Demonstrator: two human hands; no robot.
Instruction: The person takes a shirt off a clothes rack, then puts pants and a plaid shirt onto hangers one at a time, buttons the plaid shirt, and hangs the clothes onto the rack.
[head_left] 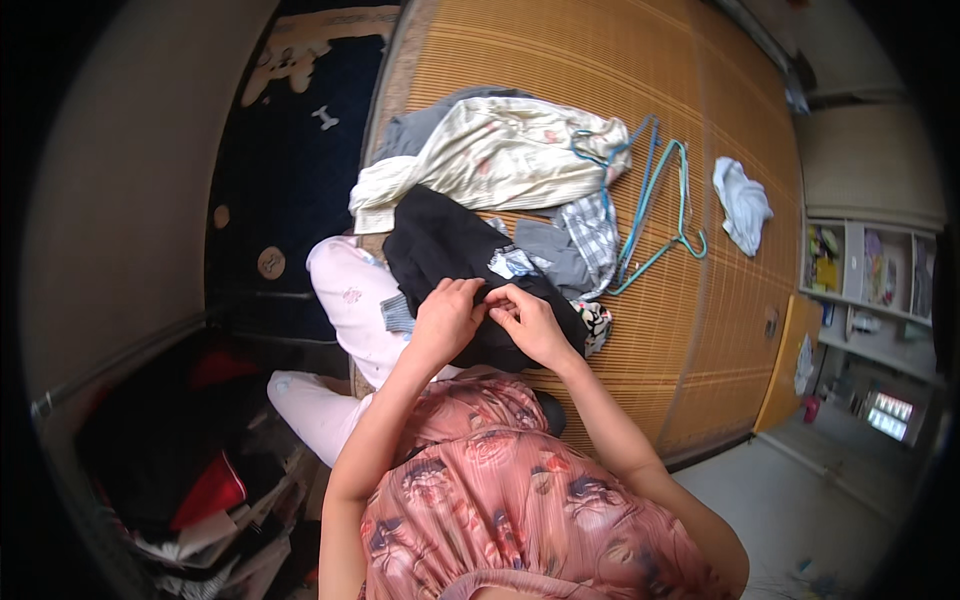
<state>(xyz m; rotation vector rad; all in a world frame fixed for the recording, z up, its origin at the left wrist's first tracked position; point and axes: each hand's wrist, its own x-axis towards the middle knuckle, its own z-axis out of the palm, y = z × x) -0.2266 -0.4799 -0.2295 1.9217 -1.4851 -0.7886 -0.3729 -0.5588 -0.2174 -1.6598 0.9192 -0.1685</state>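
Observation:
A black garment lies bunched over my lap and the mat in front of me, with a small white and blue patch showing on it. My left hand is closed on its cloth, fingers bent. Close beside it, my right hand pinches the same cloth, thumb and forefinger together. The fingertips nearly meet, and the exact bit of cloth between them is too small to make out. Just beyond the garment lie a cream striped top, a grey cloth and a checked cloth.
Blue and green hangers lie right of the clothes on the bamboo mat. Farther right is a crumpled white cloth. A dark rug covers the floor at left. Black and red bags stand at lower left, shelves at far right.

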